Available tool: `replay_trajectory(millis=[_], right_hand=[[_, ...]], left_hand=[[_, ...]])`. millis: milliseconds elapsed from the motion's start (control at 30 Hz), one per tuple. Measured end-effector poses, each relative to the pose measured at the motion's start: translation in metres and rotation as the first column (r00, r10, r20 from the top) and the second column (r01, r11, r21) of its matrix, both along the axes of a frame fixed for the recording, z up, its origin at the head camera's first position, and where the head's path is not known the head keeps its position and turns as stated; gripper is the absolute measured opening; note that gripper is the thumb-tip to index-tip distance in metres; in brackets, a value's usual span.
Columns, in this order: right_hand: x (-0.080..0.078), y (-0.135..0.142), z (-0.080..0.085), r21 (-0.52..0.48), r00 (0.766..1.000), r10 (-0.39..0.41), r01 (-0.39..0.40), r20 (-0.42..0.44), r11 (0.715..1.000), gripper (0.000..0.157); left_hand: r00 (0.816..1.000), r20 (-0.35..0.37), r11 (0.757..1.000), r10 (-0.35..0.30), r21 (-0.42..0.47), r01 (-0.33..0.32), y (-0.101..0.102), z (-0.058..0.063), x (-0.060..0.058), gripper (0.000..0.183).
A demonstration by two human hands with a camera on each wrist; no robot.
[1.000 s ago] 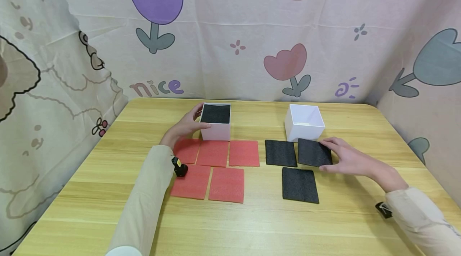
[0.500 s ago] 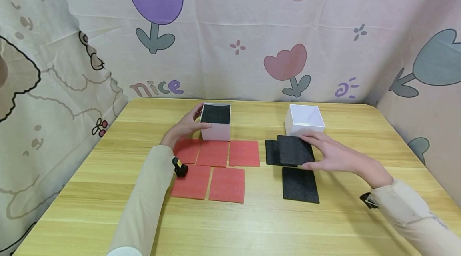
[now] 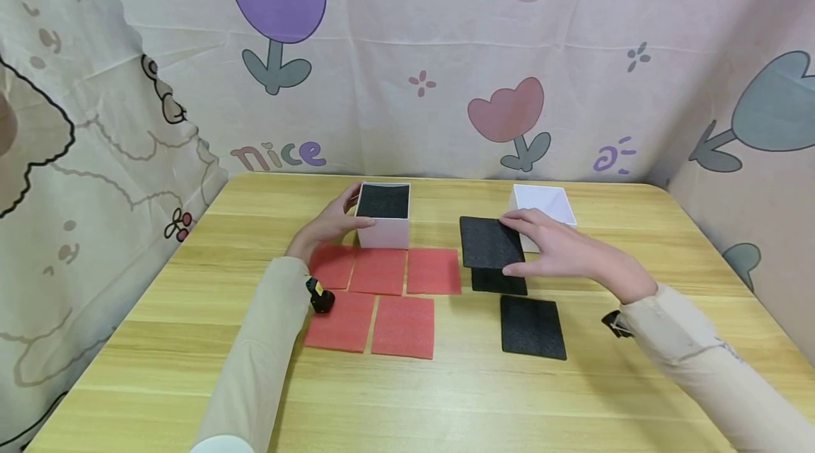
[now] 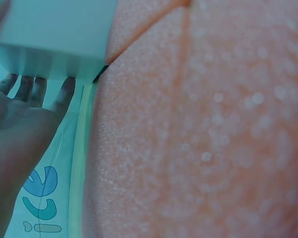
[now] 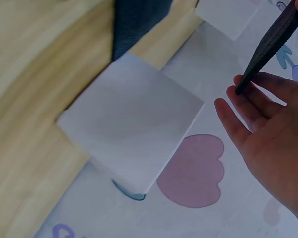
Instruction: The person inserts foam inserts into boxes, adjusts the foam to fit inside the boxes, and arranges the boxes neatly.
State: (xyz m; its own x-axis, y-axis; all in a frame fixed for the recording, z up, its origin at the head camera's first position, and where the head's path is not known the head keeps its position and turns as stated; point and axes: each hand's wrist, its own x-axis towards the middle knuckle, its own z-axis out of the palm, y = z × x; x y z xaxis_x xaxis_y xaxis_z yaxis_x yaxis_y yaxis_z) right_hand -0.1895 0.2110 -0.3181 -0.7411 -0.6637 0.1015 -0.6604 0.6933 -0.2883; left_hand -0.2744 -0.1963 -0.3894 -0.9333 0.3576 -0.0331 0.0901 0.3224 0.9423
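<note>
Thumb and fingers of my right hand point(image 3: 554, 244) pinch a thin black foam square point(image 3: 492, 242) by its right side, raised above the table. In the head view it overlaps another black square point(image 3: 499, 282) lying below it. The right wrist view shows the held square point(image 5: 270, 47) nearly edge-on. My left hand point(image 3: 331, 223) grips the left side of a white box point(image 3: 383, 233), thumb on the front and fingers behind. Black foam point(image 3: 383, 201) fills that box's top. From the left wrist, the fingers point(image 4: 37, 91) show against the box wall point(image 4: 54, 34).
Several red foam squares point(image 3: 402, 327) lie in two rows before the left box. One more black square point(image 3: 533, 327) is on the table point(image 3: 471, 403) at right. A second white box point(image 3: 546, 202) stands at the back right, partly behind my right hand. A patterned cloth point(image 3: 395, 120) hangs behind.
My right hand has lifted the black foam square and carried it left and back, past the other black squares. My left hand has stayed on its box.
</note>
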Motion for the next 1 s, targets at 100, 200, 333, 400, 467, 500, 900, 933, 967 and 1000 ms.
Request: replay_trajectory(millis=[100, 200, 333, 400, 467, 500, 900, 933, 967, 1000], right_hand=[[-0.009, -0.009, 0.004, 0.016, 1.000, -0.005, 0.005, 0.004, 1.000, 0.080], [-0.018, -0.018, 0.006, 0.029, 0.999, -0.020, 0.019, 0.034, 0.999, 0.082], [-0.028, -0.028, 0.006, 0.045, 0.996, -0.042, 0.038, 0.075, 0.998, 0.085], [-0.032, -0.034, 0.005, 0.054, 0.994, -0.056, 0.051, 0.093, 0.997, 0.086], [-0.036, -0.040, 0.005, 0.058, 0.992, -0.063, 0.057, 0.107, 0.997, 0.087], [-0.038, -0.043, 0.005, 0.061, 0.992, -0.065, 0.059, 0.112, 0.996, 0.087], [-0.063, -0.076, 0.014, 0.049, 0.989, -0.065, 0.059, 0.134, 0.997, 0.085], [-0.065, -0.079, 0.014, 0.047, 0.988, -0.068, 0.062, 0.136, 0.997, 0.085], [-0.067, -0.082, 0.015, 0.049, 0.988, -0.070, 0.064, 0.136, 0.997, 0.084], [-0.069, -0.086, 0.016, 0.049, 0.988, -0.069, 0.063, 0.137, 0.997, 0.084]], left_hand=[[1.000, 0.001, 1.000, 0.004, 0.008, -0.004, 0.000, 0.000, 0.000, 0.094], [1.000, 0.006, 1.000, 0.006, 0.009, -0.006, 0.000, 0.000, 0.000, 0.094], [1.000, 0.020, 1.000, 0.007, -0.014, -0.006, 0.000, 0.002, 0.001, 0.094], [1.000, 0.026, 1.000, 0.004, -0.031, -0.003, 0.000, 0.003, 0.002, 0.095], [1.000, 0.028, 0.999, -0.002, -0.041, 0.003, 0.000, 0.004, 0.002, 0.095], [1.000, 0.027, 0.999, -0.003, -0.047, 0.004, 0.000, 0.004, 0.002, 0.096], [1.000, -0.014, 0.999, -0.004, -0.053, 0.003, 0.000, 0.001, 0.000, 0.095], [1.000, -0.014, 0.999, -0.005, -0.050, 0.004, 0.000, 0.001, 0.000, 0.095], [1.000, -0.014, 0.999, -0.005, -0.048, 0.005, -0.001, 0.000, 0.000, 0.095], [1.000, -0.013, 0.999, -0.005, -0.046, 0.005, -0.001, 0.000, 0.000, 0.094]])
